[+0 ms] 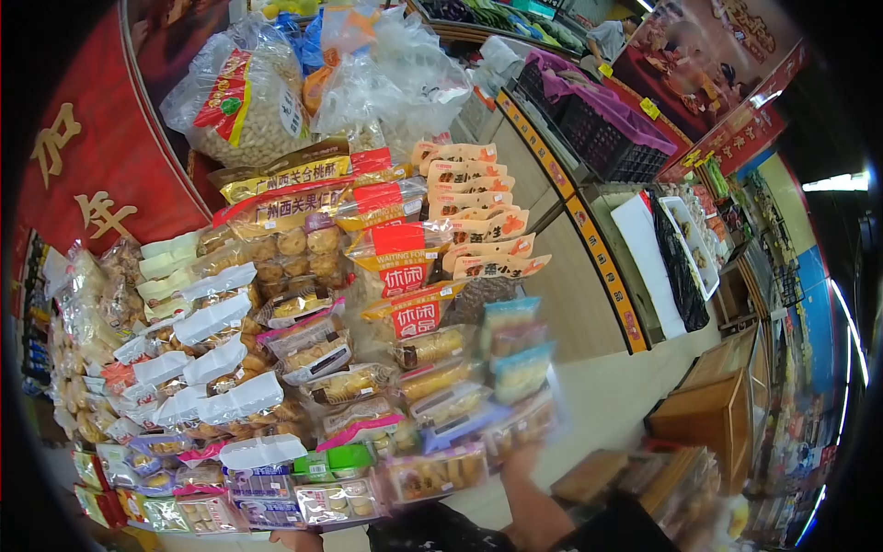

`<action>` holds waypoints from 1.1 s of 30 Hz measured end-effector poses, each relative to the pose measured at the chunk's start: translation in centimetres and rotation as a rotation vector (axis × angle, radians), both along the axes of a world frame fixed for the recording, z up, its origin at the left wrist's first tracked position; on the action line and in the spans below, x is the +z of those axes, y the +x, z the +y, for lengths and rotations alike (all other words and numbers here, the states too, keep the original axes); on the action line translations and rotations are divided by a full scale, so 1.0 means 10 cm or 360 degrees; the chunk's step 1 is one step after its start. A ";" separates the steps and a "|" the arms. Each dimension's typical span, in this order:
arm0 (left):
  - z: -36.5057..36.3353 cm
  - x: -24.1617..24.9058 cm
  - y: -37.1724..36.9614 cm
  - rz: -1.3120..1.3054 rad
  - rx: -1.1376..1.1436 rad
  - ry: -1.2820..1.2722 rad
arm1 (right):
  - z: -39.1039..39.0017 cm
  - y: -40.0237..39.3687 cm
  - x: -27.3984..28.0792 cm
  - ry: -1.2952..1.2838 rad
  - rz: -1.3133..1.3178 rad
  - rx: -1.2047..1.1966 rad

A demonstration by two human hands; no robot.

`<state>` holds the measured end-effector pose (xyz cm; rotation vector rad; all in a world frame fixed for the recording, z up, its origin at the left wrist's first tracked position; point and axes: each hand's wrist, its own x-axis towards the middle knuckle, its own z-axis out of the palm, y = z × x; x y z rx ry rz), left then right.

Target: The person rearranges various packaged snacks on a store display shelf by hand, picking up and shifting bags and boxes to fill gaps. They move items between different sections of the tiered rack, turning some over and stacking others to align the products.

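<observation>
My right hand is at the lower right corner of a display of packaged snacks, against a clear pastry package. Its fingers are blurred and partly hidden, so its grip cannot be made out. Just left of it lies a pink-edged pastry package. Only a small part of my left hand shows at the bottom edge, below a clear pack of round pastries; its fingers are hidden. Blue-topped bags stand above my right hand.
Orange snack bags stand in a row at the display's right side. Behind are a large bag of nuts and a black crate with purple cloth. Wooden boxes stand at the right. A person is far back.
</observation>
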<state>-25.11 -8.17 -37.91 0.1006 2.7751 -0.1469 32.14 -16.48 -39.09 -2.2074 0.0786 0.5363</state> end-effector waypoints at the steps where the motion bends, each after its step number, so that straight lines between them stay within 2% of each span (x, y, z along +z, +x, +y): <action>1: 0.01 -0.02 0.00 0.0000 -0.0004 -0.0006 | -0.02 0.04 -0.08 0.0017 0.0035 -0.0026; 4: 0.00 -0.07 -0.01 -0.0005 0.0012 -0.0009 | -0.05 0.09 -0.22 0.0028 0.0115 -0.0065; 5: 0.01 -0.08 -0.02 -0.0006 0.0017 -0.0009 | -0.05 0.10 -0.25 -0.0057 0.0027 0.0023; 7: 0.00 -0.10 -0.01 -0.0015 0.0021 -0.0008 | 0.12 0.02 0.03 -0.0125 -0.0064 0.0121; 9: -0.01 -0.13 -0.03 -0.0014 0.0034 -0.0003 | 0.48 -0.23 0.78 -0.1025 -0.0075 0.0376; 13: -0.05 -0.20 -0.09 -0.0024 0.0044 0.0030 | 0.47 -0.26 0.84 -0.1061 -0.0162 0.0490; 15: -0.06 -0.20 -0.10 -0.0031 0.0050 0.0039 | 0.49 -0.31 0.89 -0.0953 -0.0356 0.0574; 17: -0.05 -0.22 -0.09 -0.0048 0.0066 0.0063 | 0.36 -0.17 0.55 -0.0813 -0.0374 0.0515; 19: -0.05 -0.28 -0.11 -0.0069 0.0093 0.0099 | 0.42 -0.18 0.54 -0.0679 -0.0383 0.0448; 21: -0.06 -0.27 -0.10 -0.0074 0.0056 0.0028 | 0.53 -0.31 0.91 -0.1015 -0.0366 0.0507; 23: -0.17 -0.36 -0.11 -0.0231 -0.0509 -0.0354 | 0.50 -0.30 0.84 -0.1064 -0.0424 0.0504; 26: -0.09 -0.30 -0.14 -0.0146 -0.0176 -0.0093 | 0.55 -0.34 0.90 -0.1084 -0.0464 0.0460; 31: 0.05 -0.17 -0.14 -0.0061 -0.0110 0.0020 | 0.46 -0.24 0.75 -0.1004 -0.0521 0.0412; 33: 0.09 -0.14 -0.12 -0.0053 -0.0100 0.0030 | 0.49 -0.21 0.76 -0.0944 -0.0320 0.0344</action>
